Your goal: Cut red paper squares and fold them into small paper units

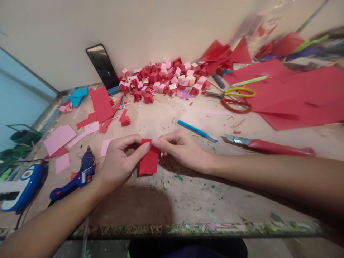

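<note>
Between my two hands is a small red paper strip (pixel 148 163), held by its upper edge above the table. My left hand (pixel 122 157) pinches its top left corner between thumb and fingers. On the other side, my right hand (pixel 181 148) pinches the top right corner, thumb in front. The strip's lower part hangs free toward me. Just beyond my right hand lies a blue pen (pixel 197 131). A red-handled utility knife (pixel 279 146) rests above my right forearm. Left of my left hand lies a blue glue gun (pixel 76 179), a small red light showing on it.
Many small red and pink paper boxes (pixel 161 79) are heaped against the wall beside a leaning phone (pixel 102 66). Yellow-and-red scissors (pixel 233 96) lie by large red sheets (pixel 301 93). Pink paper pieces (pixel 60 139) are at left, near a blue-and-white device (pixel 25 184).
</note>
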Demonstrator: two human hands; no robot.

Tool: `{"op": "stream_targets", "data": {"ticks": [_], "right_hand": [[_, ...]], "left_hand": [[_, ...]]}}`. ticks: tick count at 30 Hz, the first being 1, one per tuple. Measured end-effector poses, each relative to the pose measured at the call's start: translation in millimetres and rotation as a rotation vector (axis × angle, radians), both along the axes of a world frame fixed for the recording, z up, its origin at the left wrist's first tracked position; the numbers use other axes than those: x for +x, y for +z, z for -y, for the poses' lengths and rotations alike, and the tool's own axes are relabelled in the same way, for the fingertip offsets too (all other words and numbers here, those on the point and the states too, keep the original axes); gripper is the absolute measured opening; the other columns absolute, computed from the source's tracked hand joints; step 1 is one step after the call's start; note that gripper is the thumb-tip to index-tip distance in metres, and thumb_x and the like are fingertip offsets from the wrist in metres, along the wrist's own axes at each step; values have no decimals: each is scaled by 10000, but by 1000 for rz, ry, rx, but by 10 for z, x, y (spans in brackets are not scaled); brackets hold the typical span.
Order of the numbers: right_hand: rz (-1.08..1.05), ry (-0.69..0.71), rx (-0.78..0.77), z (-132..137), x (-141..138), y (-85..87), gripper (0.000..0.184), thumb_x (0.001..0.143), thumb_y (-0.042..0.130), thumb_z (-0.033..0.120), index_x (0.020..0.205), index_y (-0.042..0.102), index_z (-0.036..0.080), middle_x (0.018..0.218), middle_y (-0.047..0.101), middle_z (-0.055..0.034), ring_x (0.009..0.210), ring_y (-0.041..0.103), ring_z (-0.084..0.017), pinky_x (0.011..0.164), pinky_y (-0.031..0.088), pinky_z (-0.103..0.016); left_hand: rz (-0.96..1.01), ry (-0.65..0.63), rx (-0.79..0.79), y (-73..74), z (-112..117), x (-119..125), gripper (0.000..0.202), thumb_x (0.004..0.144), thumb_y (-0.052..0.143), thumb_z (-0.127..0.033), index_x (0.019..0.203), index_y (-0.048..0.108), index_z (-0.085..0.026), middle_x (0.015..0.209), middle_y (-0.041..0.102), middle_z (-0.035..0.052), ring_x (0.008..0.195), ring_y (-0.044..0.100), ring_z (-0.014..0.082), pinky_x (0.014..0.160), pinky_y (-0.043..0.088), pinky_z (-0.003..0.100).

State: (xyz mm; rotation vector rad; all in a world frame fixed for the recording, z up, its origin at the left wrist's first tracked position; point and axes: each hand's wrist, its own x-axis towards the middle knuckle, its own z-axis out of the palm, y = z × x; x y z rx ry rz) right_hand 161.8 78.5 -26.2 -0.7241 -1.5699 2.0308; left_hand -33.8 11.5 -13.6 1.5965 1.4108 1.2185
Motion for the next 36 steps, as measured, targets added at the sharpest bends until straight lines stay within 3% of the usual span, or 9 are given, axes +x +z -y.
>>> {"op": "stream_targets", "data": {"ticks": [4, 10, 18, 29, 34, 36], "right_hand": [[14, -138, 14, -8, -36, 23, 434, 884, 840, 529, 718, 662, 169, 540, 598, 26, 418, 491, -79, 381, 334, -199], [-99, -244, -70, -22, -82, -27, 267, 842, 880, 372, 883, 712, 169, 611, 686, 0, 560, 653, -134, 552, 533, -237], [-24, -209, 55, -51, -59, 25, 224, 886, 821, 366, 904, 780, 146, 719, 702, -1, 580, 568, -105, 511, 424, -226], [-115, -34, 130, -94, 6, 59, 184, 881, 849, 293, 848, 764, 133, 780, 682, 8, 720, 585, -102, 657, 457, -204], [-111, -79, 106, -76, 0, 61, 212, 905, 822, 335, 855, 757, 140, 764, 691, 1, 662, 571, -106, 610, 456, -216], [-84, -112, 108, -60, -10, 75, 242, 904, 815, 371, 850, 758, 143, 769, 707, -14, 653, 580, -118, 598, 463, -230]], "left_hand": [[-4, 89, 53, 3, -20, 17, 158, 965, 768, -307, 845, 810, -213, 756, 763, -16, 691, 700, 129, 622, 537, 199], [47, 30, 10, 8, -30, 37, 114, 954, 789, -333, 961, 840, -231, 843, 803, -5, 642, 705, 117, 585, 560, 193], [104, 58, -10, 12, -50, 54, 127, 842, 902, -300, 953, 857, -258, 873, 824, -4, 717, 740, 126, 646, 590, 189], [36, 46, 58, -7, -33, 35, 132, 818, 922, -269, 929, 852, -252, 882, 823, -1, 785, 755, 141, 742, 616, 219], [29, 62, 51, -9, -23, 32, 68, 921, 824, -301, 953, 849, -246, 870, 820, 5, 686, 737, 140, 620, 598, 225], [55, 93, 59, -22, -35, 12, 82, 950, 790, -303, 950, 845, -242, 889, 822, 10, 730, 746, 151, 673, 611, 248]]}}
